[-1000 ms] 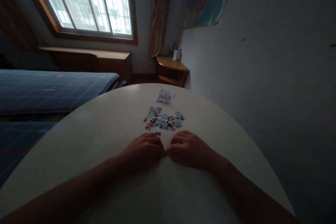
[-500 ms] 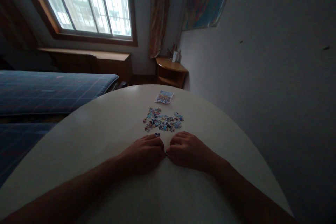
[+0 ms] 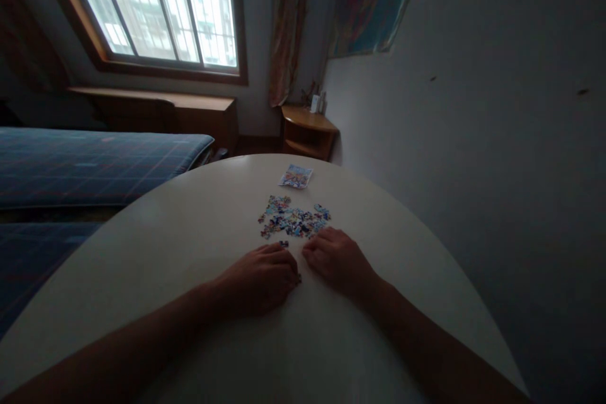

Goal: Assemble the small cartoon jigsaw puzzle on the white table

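Observation:
A heap of small colourful jigsaw pieces (image 3: pixel 293 221) lies on the round white table (image 3: pixel 189 240), with one stray piece (image 3: pixel 284 243) just in front of it. My left hand (image 3: pixel 260 278) rests knuckles-up on the table, fingers curled over a small piece at its fingertips (image 3: pixel 298 278). My right hand (image 3: pixel 338 259) lies beside it, fingers bent, its fingertips at the near edge of the heap. What, if anything, the right fingers hold is hidden.
A small printed picture card (image 3: pixel 296 176) lies beyond the heap near the table's far edge. A bed with a blue plaid cover (image 3: pixel 89 164) stands to the left. A wooden corner shelf (image 3: pixel 307 126) and a window (image 3: pixel 156 6) are behind, a wall to the right.
My right hand has drawn away from the left and moved forward to the heap's edge. The left hand has stayed in place.

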### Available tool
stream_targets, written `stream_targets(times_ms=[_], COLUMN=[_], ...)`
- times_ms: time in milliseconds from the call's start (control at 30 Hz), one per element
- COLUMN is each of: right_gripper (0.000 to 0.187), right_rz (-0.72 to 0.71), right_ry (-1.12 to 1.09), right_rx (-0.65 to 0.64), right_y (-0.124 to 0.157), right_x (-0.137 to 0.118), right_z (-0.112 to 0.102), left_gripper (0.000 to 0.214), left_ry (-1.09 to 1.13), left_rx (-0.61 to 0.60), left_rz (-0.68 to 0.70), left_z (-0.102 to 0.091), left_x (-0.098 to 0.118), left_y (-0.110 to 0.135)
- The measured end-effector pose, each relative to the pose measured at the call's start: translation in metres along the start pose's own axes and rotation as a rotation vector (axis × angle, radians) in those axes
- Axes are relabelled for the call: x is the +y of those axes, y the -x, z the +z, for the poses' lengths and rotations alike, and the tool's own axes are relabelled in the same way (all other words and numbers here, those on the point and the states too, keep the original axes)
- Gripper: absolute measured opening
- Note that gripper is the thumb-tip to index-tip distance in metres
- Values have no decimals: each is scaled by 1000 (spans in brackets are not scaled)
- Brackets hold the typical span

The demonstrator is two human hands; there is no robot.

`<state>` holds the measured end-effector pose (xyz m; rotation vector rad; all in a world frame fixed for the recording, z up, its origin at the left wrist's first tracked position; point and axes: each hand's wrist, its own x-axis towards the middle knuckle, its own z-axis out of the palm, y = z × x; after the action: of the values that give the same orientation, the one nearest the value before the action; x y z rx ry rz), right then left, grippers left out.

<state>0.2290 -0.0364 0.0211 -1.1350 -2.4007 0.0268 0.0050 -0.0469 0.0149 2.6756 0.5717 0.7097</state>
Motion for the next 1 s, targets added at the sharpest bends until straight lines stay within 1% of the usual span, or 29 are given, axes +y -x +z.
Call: stream_targets(times_ms=[33, 100, 167, 233, 333, 567, 633, 767, 1000], right_gripper=[12, 24, 37, 42, 36, 23, 22, 27, 20], right_rz=[57, 116, 127, 131, 153, 185, 192, 219, 257], right_ry=[0, 11, 29, 45, 51, -4, -22, -29, -35], right_rx=[34, 62, 46, 15, 0, 40, 45, 66, 78], right_y=[-1, -2, -2, -2, -1, -3, -4, -5, -6], right_x=[3, 9, 14, 17, 18, 18, 18, 19, 19], right_z=[2, 5, 6, 7, 8, 8, 9, 10, 12], left_gripper=[16, 15, 12, 12, 12, 13, 13, 13, 11], left_ry=[11, 23, 21, 17, 18, 20, 22, 32, 18], left_rx=[0, 2, 6, 10, 17, 13, 12, 14, 27], left_rz=[-6, -17, -21, -16, -15, -12, -9, -13, -9], left_z=[0, -1, -1, -1, 0, -1, -1, -1, 3], left_x=[0, 0, 1, 1, 1, 1, 1, 1, -2], left_y=[0, 0, -1, -1, -2, -2, -1, -1, -1])
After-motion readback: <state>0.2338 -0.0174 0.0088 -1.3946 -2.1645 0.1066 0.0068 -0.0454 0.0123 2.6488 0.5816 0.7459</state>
